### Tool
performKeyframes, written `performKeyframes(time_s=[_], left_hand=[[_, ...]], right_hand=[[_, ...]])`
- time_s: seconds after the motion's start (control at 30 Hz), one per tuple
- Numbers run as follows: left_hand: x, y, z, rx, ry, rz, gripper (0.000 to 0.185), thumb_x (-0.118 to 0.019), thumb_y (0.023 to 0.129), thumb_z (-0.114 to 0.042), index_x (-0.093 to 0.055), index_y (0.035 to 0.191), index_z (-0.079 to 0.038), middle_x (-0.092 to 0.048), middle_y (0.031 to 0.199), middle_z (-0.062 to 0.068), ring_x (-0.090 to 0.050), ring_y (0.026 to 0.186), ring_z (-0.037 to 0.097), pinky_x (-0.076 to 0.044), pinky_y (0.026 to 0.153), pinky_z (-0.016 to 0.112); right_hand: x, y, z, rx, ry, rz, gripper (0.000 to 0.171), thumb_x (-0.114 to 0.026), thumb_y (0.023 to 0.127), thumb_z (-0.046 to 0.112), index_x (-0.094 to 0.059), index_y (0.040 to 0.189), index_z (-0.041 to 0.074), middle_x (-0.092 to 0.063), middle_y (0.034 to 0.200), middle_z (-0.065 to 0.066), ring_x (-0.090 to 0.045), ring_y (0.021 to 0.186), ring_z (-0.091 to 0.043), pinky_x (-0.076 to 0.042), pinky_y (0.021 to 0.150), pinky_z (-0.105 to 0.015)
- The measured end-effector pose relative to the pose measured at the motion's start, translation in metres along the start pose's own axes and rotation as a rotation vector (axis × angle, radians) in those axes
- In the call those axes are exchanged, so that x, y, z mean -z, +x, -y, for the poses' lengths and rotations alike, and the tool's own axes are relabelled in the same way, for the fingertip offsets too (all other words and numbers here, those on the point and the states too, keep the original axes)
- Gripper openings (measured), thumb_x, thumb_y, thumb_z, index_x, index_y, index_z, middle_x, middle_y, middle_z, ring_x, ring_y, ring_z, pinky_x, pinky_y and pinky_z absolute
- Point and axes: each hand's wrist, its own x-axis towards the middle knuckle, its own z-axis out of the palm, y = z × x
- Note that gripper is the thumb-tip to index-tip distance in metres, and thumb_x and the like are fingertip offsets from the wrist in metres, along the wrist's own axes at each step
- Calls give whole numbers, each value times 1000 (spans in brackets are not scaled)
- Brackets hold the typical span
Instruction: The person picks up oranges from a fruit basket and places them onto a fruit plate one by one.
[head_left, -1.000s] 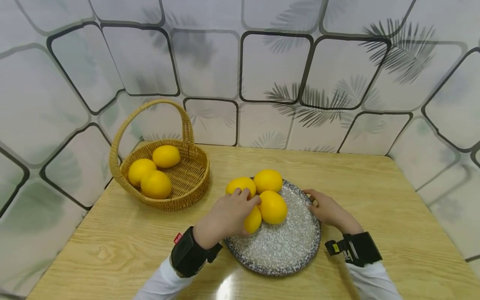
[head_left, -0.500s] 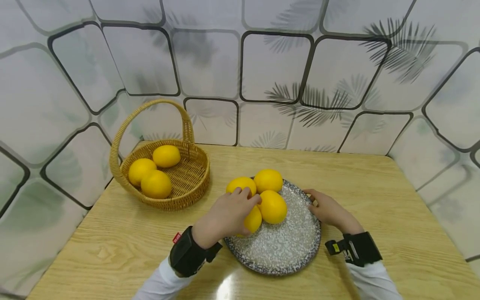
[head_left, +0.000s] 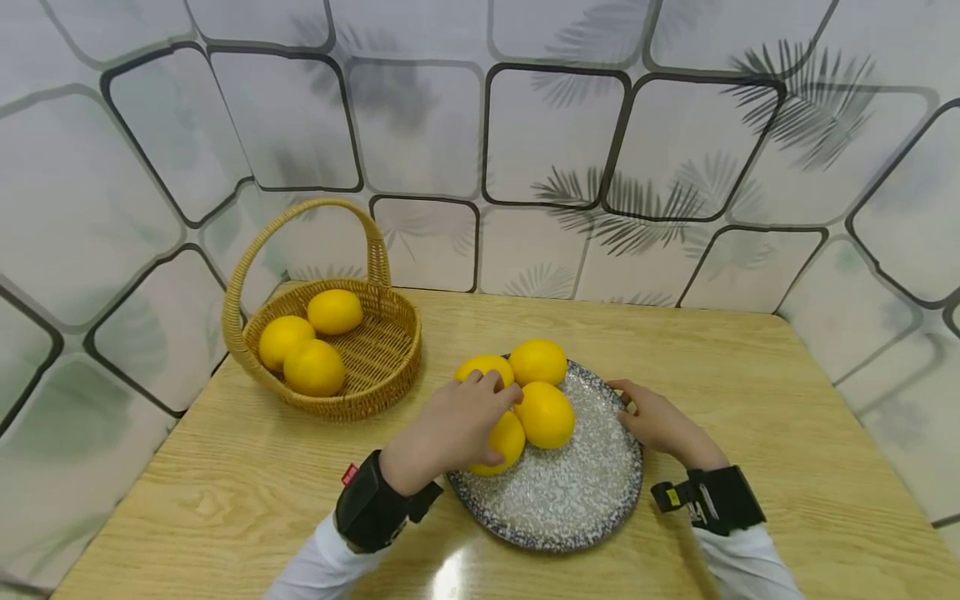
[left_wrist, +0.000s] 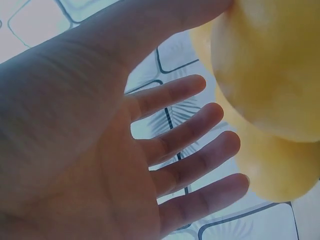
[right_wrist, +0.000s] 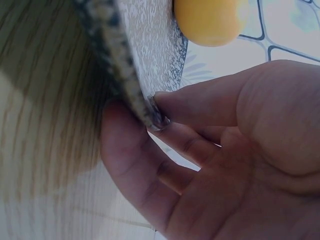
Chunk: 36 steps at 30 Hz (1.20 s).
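A speckled grey plate (head_left: 570, 500) lies on the wooden table with several yellow lemons on its far left part. My left hand (head_left: 461, 425) lies over the nearest lemon (head_left: 504, 440), its fingertips reaching the lemon (head_left: 480, 367) behind. In the left wrist view the left hand (left_wrist: 125, 165) has straight, spread fingers, and two lemons (left_wrist: 270, 65) sit by the thumb. My right hand (head_left: 652, 421) pinches the plate's right rim. The right wrist view shows the right hand (right_wrist: 225, 150) with fingers above and below the plate's rim (right_wrist: 127, 95), and one lemon (right_wrist: 207, 22) beyond.
A wicker basket (head_left: 382, 367) with a tall handle stands at the table's back left and holds three lemons (head_left: 315, 368). Patterned walls close in behind and on both sides. Bare tabletop (head_left: 750, 375) stretches to the right of the plate.
My left hand has drawn back slightly toward me, so more of the nearest lemon shows. The right hand and the plate have stayed put.
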Motion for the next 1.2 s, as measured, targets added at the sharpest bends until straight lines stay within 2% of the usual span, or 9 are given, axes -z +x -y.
performKeyframes(time_s=[0.2,0.3,0.4,0.47,0.6,0.67,0.73,0.9,1.2], left_hand=[[7,-2,7,18,-58,-11,61,-86,79,-44,-60,128,-20,-59,118,6,-55,102,23,-52,80,36],[12,-5,16,62,-86,-20,62,-84,82,-44,-59,133,-20,-59,123,8,-57,104,25,-53,79,38],[21,-10,31,138,-115,-49,59,-78,88,-44,-58,137,-18,-59,128,10,-60,106,26,-55,79,39],[27,-15,43,200,-137,-83,51,-74,92,-42,-59,132,-14,-61,125,10,-61,104,27,-54,80,40],[37,-28,72,314,-113,-186,22,-62,101,-32,-64,107,-10,-64,105,10,-60,92,27,-53,75,40],[39,-35,87,372,-73,-239,22,-54,104,-25,-63,98,-6,-63,96,12,-62,86,30,-53,72,43],[41,-43,100,434,-39,-258,23,-48,105,-17,-63,101,0,-63,93,17,-64,82,34,-55,68,47],[38,-57,122,571,-20,-186,28,-43,103,-9,-56,116,12,-61,100,29,-64,85,42,-54,70,54],[23,-57,139,676,-100,-92,47,-47,105,-26,-48,127,15,-57,116,39,-58,104,56,-48,86,62]], right_hand=[[0,0,-1,-6,9,11,53,-52,100,6,-39,150,-7,-61,117,-26,-56,87,-24,-47,70,-33],[2,0,0,-6,6,5,53,-52,100,6,-39,150,-7,-61,117,-26,-57,88,-25,-48,71,-34],[3,0,1,-3,2,0,53,-52,100,6,-40,150,-7,-61,118,-27,-57,88,-25,-48,72,-34],[3,0,2,-2,1,0,53,-53,100,6,-40,150,-7,-61,117,-27,-57,88,-25,-49,72,-35],[4,-2,1,4,4,0,53,-53,100,6,-40,149,-7,-61,116,-26,-57,87,-24,-48,71,-35],[3,-2,0,7,4,-1,53,-52,99,5,-40,149,-7,-61,116,-26,-57,87,-24,-48,70,-34],[3,-3,-1,5,8,-2,53,-52,99,5,-40,149,-7,-61,117,-26,-56,87,-24,-47,70,-33],[2,-3,-2,0,11,-1,53,-52,98,5,-41,148,-7,-61,116,-25,-55,85,-24,-46,69,-33],[-1,-3,-2,4,30,0,53,-53,99,6,-40,150,-6,-60,118,-26,-55,87,-24,-46,69,-33]])
